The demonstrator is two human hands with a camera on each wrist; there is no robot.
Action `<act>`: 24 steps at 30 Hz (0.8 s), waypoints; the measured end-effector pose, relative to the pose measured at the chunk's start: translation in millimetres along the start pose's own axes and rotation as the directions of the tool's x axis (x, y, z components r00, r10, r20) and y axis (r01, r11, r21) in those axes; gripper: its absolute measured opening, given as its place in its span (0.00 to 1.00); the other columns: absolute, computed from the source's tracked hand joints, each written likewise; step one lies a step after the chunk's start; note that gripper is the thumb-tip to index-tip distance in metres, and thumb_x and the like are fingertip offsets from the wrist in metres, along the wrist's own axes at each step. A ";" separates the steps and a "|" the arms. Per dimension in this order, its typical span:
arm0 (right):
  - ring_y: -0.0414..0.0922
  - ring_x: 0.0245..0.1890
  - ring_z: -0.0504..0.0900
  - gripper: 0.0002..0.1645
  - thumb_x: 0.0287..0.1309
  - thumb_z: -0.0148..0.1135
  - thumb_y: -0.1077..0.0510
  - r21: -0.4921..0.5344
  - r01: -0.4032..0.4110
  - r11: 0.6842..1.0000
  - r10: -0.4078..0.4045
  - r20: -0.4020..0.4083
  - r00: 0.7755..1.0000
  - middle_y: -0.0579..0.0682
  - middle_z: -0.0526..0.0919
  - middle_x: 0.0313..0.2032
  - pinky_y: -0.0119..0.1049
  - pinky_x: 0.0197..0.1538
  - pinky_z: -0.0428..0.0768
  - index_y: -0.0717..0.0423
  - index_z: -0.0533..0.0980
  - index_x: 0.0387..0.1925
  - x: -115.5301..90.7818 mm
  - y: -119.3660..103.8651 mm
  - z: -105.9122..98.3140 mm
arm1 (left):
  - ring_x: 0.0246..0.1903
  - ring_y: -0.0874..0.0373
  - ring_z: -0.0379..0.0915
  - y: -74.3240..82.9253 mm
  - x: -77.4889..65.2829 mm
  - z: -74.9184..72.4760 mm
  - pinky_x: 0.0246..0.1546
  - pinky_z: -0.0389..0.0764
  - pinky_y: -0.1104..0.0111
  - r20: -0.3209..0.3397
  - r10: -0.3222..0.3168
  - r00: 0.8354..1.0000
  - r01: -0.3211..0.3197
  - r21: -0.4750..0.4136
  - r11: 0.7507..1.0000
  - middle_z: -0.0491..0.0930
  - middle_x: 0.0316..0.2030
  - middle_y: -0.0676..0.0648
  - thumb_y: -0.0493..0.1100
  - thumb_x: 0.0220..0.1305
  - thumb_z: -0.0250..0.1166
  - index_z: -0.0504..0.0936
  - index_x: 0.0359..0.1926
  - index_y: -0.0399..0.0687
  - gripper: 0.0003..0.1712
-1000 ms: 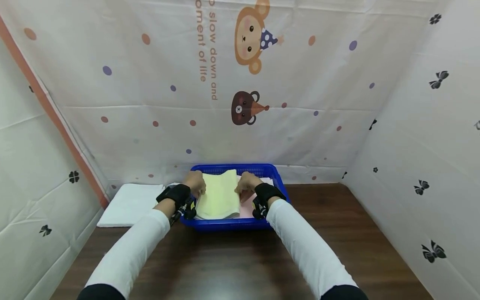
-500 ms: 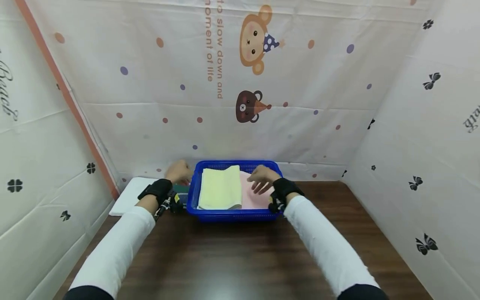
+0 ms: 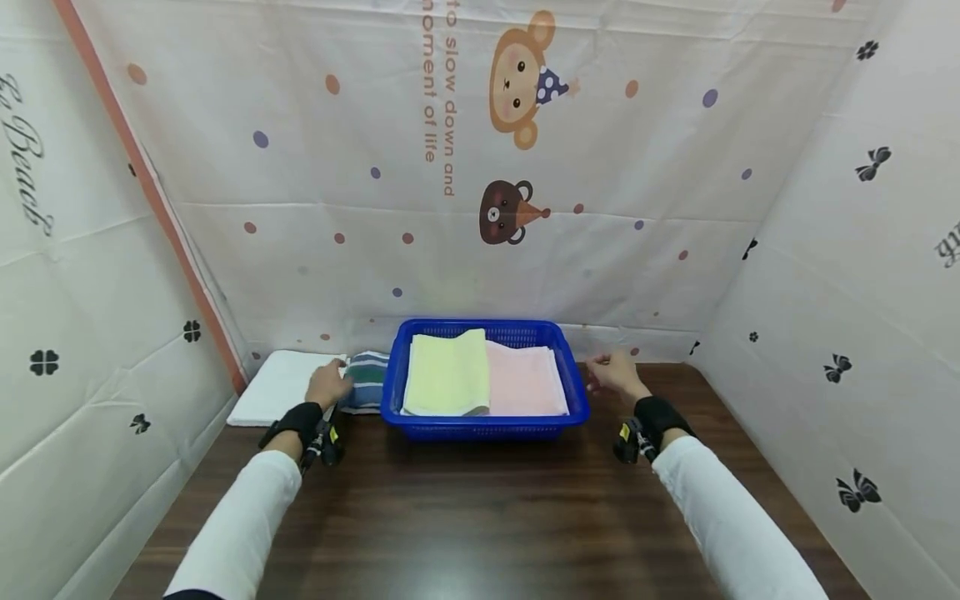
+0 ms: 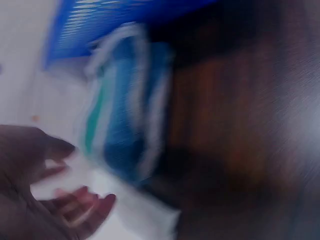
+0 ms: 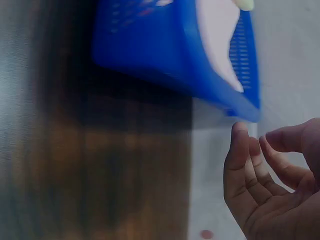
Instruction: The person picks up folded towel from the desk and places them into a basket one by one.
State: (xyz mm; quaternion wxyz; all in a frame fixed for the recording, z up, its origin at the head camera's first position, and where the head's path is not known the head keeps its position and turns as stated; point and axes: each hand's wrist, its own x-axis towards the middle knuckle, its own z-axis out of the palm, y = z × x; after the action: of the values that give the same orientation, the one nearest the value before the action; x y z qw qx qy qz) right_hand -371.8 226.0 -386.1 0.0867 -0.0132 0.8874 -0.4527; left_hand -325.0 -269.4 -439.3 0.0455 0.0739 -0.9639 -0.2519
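A blue plastic basket (image 3: 480, 422) stands at the back of the table. Inside lie a folded yellow towel (image 3: 447, 373) on the left and a folded pink towel (image 3: 525, 382) on the right. My left hand (image 3: 327, 384) is near a folded striped towel (image 3: 366, 382) in blue, green and white, left of the basket; the left wrist view shows its fingers apart and holding nothing. To the right of the basket hovers my right hand (image 3: 615, 372), its fingers (image 5: 237, 155) loosely bent toward the basket's rim with nothing in them.
A folded white towel (image 3: 273, 387) lies at the back left, beside the striped one. Printed cloth walls (image 3: 420, 275) close off the back and both sides. Dark wooden table (image 3: 465, 508) spreads in front of the basket.
Both hands have left the yellow towel, which stays in the basket. The left hand has moved left past the basket, the right hand out to the right, uncovering the striped and pink towels.
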 end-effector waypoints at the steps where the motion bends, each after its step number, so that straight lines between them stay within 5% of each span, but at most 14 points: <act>1: 0.46 0.31 0.86 0.22 0.77 0.48 0.60 0.019 -0.012 1.000 0.012 -0.002 1.000 0.69 0.81 0.46 0.44 0.42 0.89 0.76 0.71 0.60 -1.2 6.2 1.5 | 0.57 0.25 0.72 -0.3 0.8 9.7 0.60 0.75 0.40 -0.007 0.045 0.999 -0.045 0.003 0.999 0.75 0.56 0.20 0.36 0.70 0.51 0.71 0.62 0.21 0.26; 5: 0.48 0.35 0.85 0.22 0.75 0.47 0.63 0.027 -0.056 0.998 0.055 0.028 0.998 0.69 0.82 0.48 0.46 0.45 0.89 0.76 0.72 0.60 -5.4 27.9 8.5 | 0.64 0.25 0.66 -0.8 2.1 35.9 0.66 0.65 0.35 -0.021 0.149 0.989 -0.148 0.023 0.989 0.73 0.60 0.20 0.36 0.72 0.52 0.76 0.61 0.26 0.22; 8: 0.47 0.34 0.81 0.21 0.71 0.46 0.66 0.012 -0.082 0.997 0.080 0.108 0.991 0.64 0.83 0.43 0.43 0.43 0.87 0.77 0.74 0.57 -8.5 42.4 11.6 | 0.62 0.26 0.68 -2.3 0.0 41.1 0.64 0.67 0.35 -0.028 0.110 0.994 -0.110 0.001 0.994 0.76 0.57 0.22 0.39 0.71 0.58 0.80 0.57 0.27 0.20; 14: 0.48 0.39 0.76 0.14 0.67 0.49 0.66 -0.138 -0.131 0.982 0.166 0.289 0.943 0.56 0.79 0.39 0.42 0.45 0.79 0.68 0.77 0.48 -7.8 64.6 16.9 | 0.49 0.33 0.80 -8.2 -4.8 30.5 0.48 0.82 0.45 0.004 0.026 1.000 -0.026 -0.056 0.998 0.83 0.51 0.27 0.42 0.61 0.71 0.85 0.49 0.30 0.20; 19: 0.49 0.41 0.79 0.09 0.65 0.58 0.64 -0.220 -0.116 0.969 0.175 0.274 0.946 0.56 0.83 0.41 0.46 0.48 0.82 0.64 0.80 0.42 -3.1 80.4 21.4 | 0.45 0.36 0.82 -5.6 -18.3 17.8 0.41 0.82 0.50 0.102 -0.056 0.993 0.055 0.011 0.998 0.84 0.50 0.31 0.44 0.58 0.74 0.89 0.44 0.38 0.17; 24: 0.51 0.48 0.80 0.15 0.66 0.61 0.64 -0.238 -0.144 0.961 0.209 0.274 0.939 0.60 0.84 0.48 0.50 0.55 0.81 0.68 0.77 0.52 -25.8 78.1 26.0 | 0.35 0.45 0.84 -14.8 -50.1 8.8 0.32 0.80 0.59 0.154 -0.001 0.988 -0.004 0.034 0.999 0.89 0.39 0.37 0.43 0.57 0.74 0.92 0.32 0.43 0.07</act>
State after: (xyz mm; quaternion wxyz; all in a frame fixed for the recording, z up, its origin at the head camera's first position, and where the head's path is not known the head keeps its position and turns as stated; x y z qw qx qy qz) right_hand -337.7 253.9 -460.4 0.2573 -0.0100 0.9054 -0.3377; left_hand -275.0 -269.7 -456.7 -0.0300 0.0542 -0.9688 -0.2401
